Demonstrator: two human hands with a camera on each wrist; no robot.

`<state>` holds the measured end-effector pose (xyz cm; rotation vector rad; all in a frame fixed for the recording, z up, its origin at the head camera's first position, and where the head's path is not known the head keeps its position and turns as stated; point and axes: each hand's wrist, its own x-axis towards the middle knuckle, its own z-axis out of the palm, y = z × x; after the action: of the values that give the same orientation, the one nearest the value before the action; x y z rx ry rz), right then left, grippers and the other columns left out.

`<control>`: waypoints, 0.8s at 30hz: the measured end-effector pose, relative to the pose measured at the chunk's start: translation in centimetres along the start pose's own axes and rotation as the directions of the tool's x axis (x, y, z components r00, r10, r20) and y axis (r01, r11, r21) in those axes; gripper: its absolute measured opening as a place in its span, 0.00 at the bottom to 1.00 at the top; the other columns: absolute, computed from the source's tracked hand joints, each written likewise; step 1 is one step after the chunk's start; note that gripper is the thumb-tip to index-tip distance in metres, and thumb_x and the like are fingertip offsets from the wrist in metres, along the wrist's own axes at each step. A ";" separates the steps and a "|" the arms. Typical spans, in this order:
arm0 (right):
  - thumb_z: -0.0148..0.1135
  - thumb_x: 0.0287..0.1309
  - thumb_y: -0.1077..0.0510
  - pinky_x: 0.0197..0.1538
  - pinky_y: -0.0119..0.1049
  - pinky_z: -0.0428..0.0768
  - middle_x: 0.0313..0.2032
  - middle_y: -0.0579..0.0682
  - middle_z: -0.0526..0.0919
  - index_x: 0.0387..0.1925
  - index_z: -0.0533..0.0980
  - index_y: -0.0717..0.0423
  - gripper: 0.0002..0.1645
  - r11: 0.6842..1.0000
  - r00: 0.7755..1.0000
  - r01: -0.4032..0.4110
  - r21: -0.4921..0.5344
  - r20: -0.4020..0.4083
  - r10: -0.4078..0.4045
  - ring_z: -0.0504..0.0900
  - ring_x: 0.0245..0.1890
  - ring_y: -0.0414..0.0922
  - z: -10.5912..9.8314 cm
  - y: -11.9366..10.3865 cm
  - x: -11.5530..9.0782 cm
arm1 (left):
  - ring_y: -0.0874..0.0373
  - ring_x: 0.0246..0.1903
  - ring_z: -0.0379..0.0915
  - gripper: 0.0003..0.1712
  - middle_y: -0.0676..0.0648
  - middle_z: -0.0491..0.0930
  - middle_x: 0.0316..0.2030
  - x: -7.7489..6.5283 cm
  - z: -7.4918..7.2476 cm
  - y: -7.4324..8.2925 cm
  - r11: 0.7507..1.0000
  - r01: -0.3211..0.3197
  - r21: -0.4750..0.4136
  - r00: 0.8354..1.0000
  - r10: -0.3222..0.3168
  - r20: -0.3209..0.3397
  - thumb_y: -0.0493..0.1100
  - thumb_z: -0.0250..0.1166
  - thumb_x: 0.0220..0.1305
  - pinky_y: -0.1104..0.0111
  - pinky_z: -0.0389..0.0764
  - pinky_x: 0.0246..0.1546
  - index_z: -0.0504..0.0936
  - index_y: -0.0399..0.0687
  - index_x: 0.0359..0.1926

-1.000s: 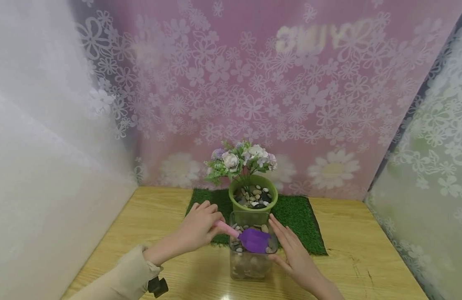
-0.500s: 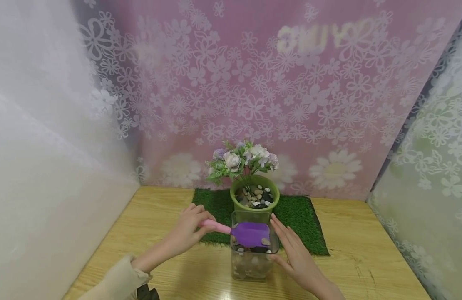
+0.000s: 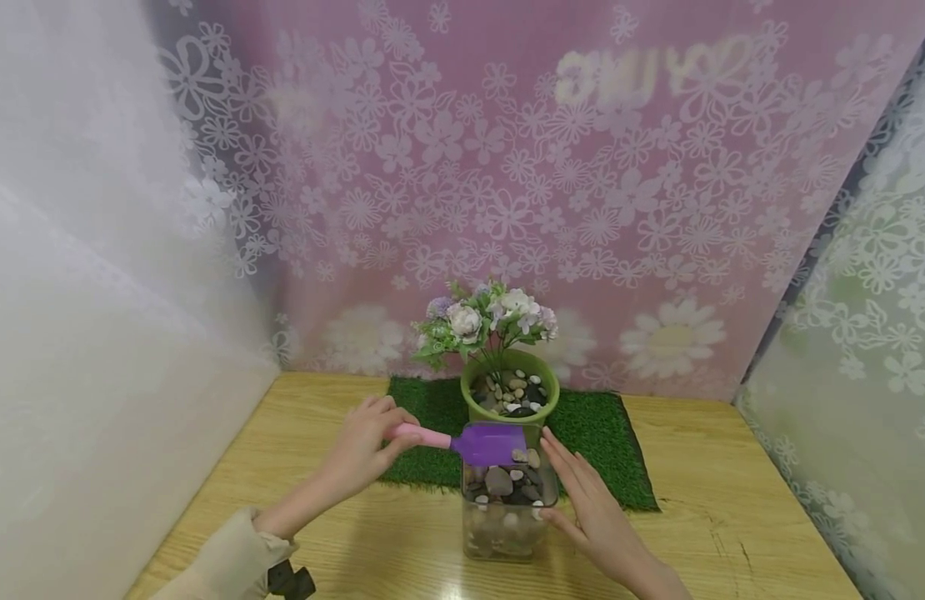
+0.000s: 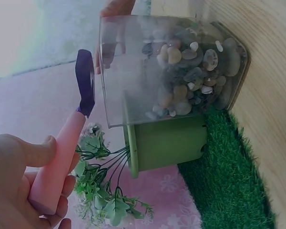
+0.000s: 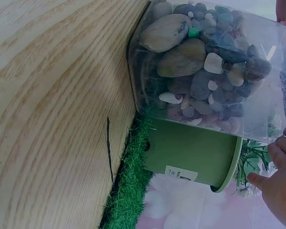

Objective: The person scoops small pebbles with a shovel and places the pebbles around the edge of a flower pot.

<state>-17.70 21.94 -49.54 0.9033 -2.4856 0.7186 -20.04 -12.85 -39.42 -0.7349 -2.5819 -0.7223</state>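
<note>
My left hand (image 3: 361, 446) grips the pink handle of a toy trowel (image 3: 488, 444) with a purple blade. The blade lies roughly level over a clear square container (image 3: 500, 533); in the left wrist view it is just above the rim. Pebbles (image 3: 498, 481) of several sizes lie in the container. A small pebble shows at the blade's tip; whether it rests on the blade I cannot tell. My right hand (image 3: 593, 521) touches the container's right side near the rim with its fingers straight. The container stands upright on the table.
Right behind the container stands a green flowerpot (image 3: 548, 398) with stones inside and a bunch of artificial flowers (image 3: 477, 321). An artificial grass mat (image 3: 605, 450) lies under the pot on the wooden table (image 3: 702, 500). Floral cloth (image 3: 507, 167) hangs at the back.
My left hand has drawn the trowel up and to the left, out of the pebbles to above the rim. The right hand and the container stay in place.
</note>
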 end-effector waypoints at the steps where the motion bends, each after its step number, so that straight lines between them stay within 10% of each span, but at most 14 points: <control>1: 0.69 0.62 0.53 0.74 0.24 0.34 0.79 0.56 0.53 0.80 0.51 0.57 0.53 1.000 1.000 0.002 0.000 -0.002 -0.002 0.58 0.76 0.47 0.0 0.0 0.0 | 0.60 0.33 0.63 0.08 0.57 0.73 0.29 0.3 -0.1 0.1 1.000 0.001 0.009 1.000 -0.001 -0.009 0.47 0.71 0.63 0.62 0.65 0.39 0.88 0.49 0.38; 17: 0.69 0.62 0.53 0.75 0.28 0.38 0.79 0.54 0.52 0.80 0.51 0.56 0.52 1.000 1.000 -0.015 0.004 0.011 0.015 0.58 0.76 0.48 -0.1 -0.1 0.0 | 0.50 0.39 0.70 0.17 0.49 0.79 0.35 7.5 3.1 0.2 0.935 0.073 0.346 0.997 -0.058 -0.053 0.56 0.63 0.71 0.56 0.70 0.45 0.87 0.48 0.39; 24: 0.68 0.63 0.52 0.77 0.34 0.44 0.79 0.53 0.51 0.80 0.50 0.55 0.52 1.000 0.999 -0.030 -0.005 0.025 0.030 0.57 0.76 0.48 -0.2 -0.2 -0.1 | 0.49 0.42 0.71 0.09 0.47 0.80 0.38 9.9 4.7 1.3 0.893 0.018 0.450 0.997 0.019 -0.078 0.48 0.66 0.70 0.57 0.69 0.45 0.87 0.49 0.38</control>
<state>-17.45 22.03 -49.36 0.8801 -2.5270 0.7156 -28.12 -5.42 -38.14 -0.5417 -2.5307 -0.1271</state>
